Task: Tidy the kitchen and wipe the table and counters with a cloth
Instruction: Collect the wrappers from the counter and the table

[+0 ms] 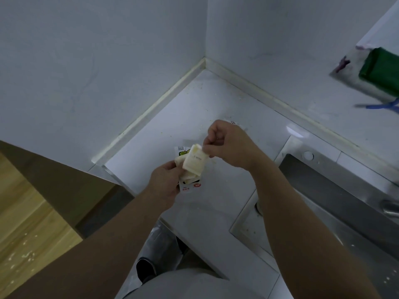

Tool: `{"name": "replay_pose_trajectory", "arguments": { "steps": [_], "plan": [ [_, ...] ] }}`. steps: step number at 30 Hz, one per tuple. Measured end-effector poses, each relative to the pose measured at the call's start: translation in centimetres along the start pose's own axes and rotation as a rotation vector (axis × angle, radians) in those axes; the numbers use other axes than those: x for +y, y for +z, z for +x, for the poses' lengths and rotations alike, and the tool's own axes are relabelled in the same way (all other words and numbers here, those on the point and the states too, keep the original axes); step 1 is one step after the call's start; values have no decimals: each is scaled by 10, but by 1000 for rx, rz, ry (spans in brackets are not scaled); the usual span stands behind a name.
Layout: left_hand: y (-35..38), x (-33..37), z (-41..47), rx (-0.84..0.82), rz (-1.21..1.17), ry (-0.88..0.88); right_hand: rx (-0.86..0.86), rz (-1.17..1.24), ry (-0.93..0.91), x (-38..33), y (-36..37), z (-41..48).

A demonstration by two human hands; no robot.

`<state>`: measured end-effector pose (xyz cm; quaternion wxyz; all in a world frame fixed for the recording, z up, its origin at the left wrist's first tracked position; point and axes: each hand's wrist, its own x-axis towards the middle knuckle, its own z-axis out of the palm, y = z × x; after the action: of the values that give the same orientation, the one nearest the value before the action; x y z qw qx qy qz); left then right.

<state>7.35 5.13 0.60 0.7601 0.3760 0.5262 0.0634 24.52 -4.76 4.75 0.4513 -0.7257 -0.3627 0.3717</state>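
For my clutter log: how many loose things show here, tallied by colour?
Cream packets: 2, perhaps more hidden in the stack
White printed wrapper: 1
Green block: 1
Blue item: 1
Total: 5, leaving out a scrap mostly hidden behind the right hand

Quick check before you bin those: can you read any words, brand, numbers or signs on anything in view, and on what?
No text can be read.
Printed wrapper held by the left hand: a round red mark, a green picture and lines of print, all too blurred to read.
Cream packet pinched by the right hand: a faint grey line, unreadable.
Scrap beyond the right hand: reddish marks, too small.
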Motion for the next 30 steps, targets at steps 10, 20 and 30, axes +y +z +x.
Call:
{"name": "replay_pose_trajectory", "arguments": {
  "steps": [10, 20, 30],
  "plan": [
    [-13, 6, 6, -137, -9, -25, 43, -143, -52, 10, 44, 23],
    [-21, 3, 16, -97, -58, -34, 495, -640, 477, 94, -22, 78],
    [-21, 7, 21, -84, -63, -50, 464, -756, 523, 125, -34, 92]
  ]
}}
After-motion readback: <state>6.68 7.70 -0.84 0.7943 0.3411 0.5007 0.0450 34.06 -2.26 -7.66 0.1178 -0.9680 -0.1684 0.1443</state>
